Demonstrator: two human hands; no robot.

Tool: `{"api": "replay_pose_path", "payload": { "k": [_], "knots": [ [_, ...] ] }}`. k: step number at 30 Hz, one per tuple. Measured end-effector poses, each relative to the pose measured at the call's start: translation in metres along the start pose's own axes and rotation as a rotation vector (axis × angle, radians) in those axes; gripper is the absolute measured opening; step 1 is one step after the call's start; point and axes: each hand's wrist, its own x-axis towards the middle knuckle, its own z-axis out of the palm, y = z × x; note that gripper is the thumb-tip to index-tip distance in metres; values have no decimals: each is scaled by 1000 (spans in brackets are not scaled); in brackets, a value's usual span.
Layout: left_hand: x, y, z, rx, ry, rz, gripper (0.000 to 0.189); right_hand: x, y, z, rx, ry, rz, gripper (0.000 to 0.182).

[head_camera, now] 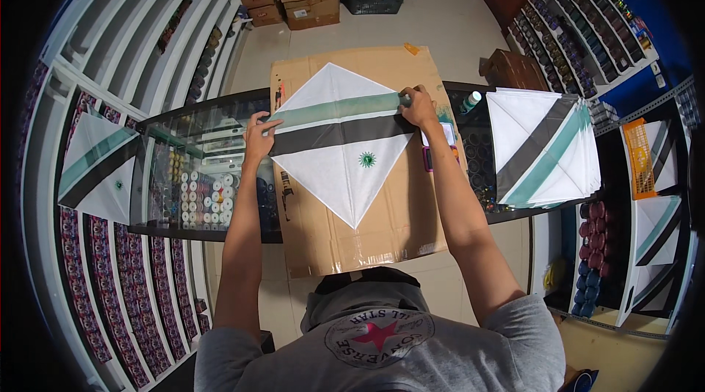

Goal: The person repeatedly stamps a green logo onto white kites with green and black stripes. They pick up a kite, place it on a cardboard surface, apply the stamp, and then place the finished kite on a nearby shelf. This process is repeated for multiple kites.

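Note:
A white diamond-shaped paper kite (314, 177) lies on a flat cardboard sheet (303, 251) in front of me. A green band and a black band cross it, and a small round green emblem (367, 159) marks its lower half. At the kite's left corner, my left hand (260, 137) grips the edge, one finger stretched over the green band. My right hand (417, 107) pinches the right corner at the other end of that band. Close to my right wrist is an opened ink pad case (440, 136), partly covered by my forearm.
The cardboard rests across a glass display counter (212, 155) holding thread spools. A small bottle (471, 101) and a stack of similar kites (520, 122) stand to the right. Another kite (99, 166) is at the left. Shelves line both sides; boxes (309, 3) sit beyond.

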Motion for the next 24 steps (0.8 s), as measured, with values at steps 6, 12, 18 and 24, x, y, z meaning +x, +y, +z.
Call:
{"api": "replay_pose_path", "payload": {
  "k": [6,12,18,24],
  "knots": [
    [-3,0,-9,-83,117,103,46,5,10,-2,133,48,-100,32],
    [-4,11,-41,-144,161,104,36,0,7,-22,345,76,-167,30],
    [-3,41,-83,-197,183,128,30,-15,-11,-61,425,100,-223,30],
    [2,76,-126,-223,252,171,28,-23,-28,-107,509,138,-274,28]
  ]
}}
